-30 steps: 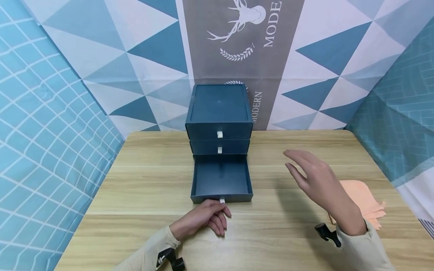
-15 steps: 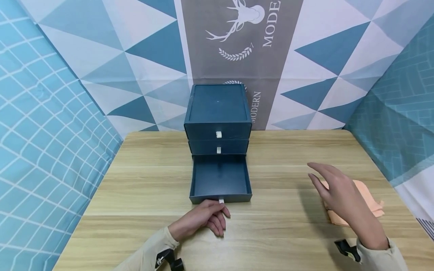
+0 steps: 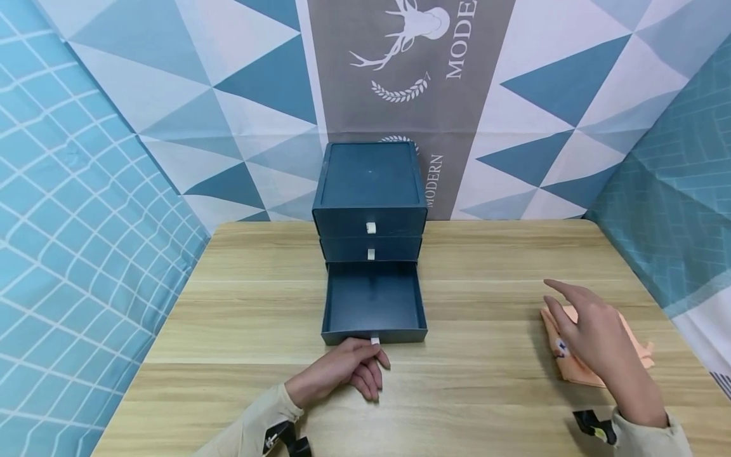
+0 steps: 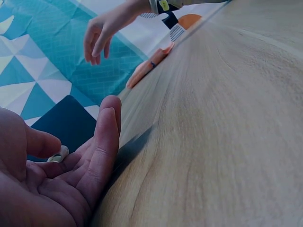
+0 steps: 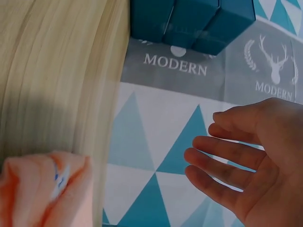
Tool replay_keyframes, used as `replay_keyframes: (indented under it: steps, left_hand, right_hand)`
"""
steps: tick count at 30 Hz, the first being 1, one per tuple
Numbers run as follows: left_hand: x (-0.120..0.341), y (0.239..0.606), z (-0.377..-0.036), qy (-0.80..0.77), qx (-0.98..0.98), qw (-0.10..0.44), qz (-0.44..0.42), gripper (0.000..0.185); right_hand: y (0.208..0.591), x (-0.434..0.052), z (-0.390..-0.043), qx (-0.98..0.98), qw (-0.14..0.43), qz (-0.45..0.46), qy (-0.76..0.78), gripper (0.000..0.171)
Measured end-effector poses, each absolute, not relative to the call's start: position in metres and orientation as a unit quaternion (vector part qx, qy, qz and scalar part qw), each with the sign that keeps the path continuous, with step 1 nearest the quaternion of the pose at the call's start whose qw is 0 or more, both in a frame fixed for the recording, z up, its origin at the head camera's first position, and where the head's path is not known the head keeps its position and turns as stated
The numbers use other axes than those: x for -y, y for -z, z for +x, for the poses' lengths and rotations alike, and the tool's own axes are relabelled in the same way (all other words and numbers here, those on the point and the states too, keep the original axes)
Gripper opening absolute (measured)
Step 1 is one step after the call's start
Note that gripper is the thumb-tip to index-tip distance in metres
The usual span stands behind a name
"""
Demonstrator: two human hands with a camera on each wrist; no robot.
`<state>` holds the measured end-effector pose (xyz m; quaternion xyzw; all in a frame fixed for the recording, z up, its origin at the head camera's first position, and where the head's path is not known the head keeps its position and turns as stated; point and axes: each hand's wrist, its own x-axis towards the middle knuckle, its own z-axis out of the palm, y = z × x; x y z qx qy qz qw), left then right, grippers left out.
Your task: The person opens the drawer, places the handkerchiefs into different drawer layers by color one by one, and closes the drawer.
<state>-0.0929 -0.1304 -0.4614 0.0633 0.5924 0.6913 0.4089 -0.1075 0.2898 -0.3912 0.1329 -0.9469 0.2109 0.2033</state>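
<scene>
My left hand [image 3: 338, 370] pinches the white pull tab [image 4: 58, 154] of the bottom drawer [image 3: 374, 334] between thumb and index finger. That drawer is pulled out of a dark blue drawer cabinet [image 3: 370, 176], with nothing seen inside it. Over on the right, my right hand [image 3: 601, 339] hovers above a folded peach-coloured cloth [image 3: 562, 366], its fingers extended and apart and holding nothing. In the head view the hand covers part of the cloth. A small blue and white mark shows on the cloth in the right wrist view.
The cabinet's two upper drawers, each with a white tab [image 3: 371, 228], are pushed in. It stands at the back of a wooden table [image 3: 251, 304]. A patterned cloth backdrop [image 3: 268, 114] rises behind, with blue hangings [image 3: 85, 209] on either side.
My right hand has moved right and toward me, from over the table to over the peach cloth. My left hand and the pulled-out drawer stay in place.
</scene>
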Motion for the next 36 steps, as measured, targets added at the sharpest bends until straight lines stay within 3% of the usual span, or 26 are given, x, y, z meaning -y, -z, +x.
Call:
replay_keyframes:
  steps: [19, 24, 36]
  left_hand:
    - [0.132, 0.464, -0.093, -0.693, -0.592, 0.405, 0.072, 0.041]
    - [0.132, 0.463, -0.094, -0.693, -0.591, 0.407, 0.072, 0.042]
    - [0.131, 0.463, -0.095, -0.694, -0.589, 0.408, 0.074, 0.041]
  right_hand:
    - [0.419, -0.336, -0.115, 0.956, 0.187, 0.080, -0.210, 0.033]
    - [0.426, -0.348, -0.116, 0.964, 0.156, 0.069, -0.205, 0.036]
    - [0.444, -0.368, -0.120, 0.979, 0.020, 0.079, -0.186, 0.044]
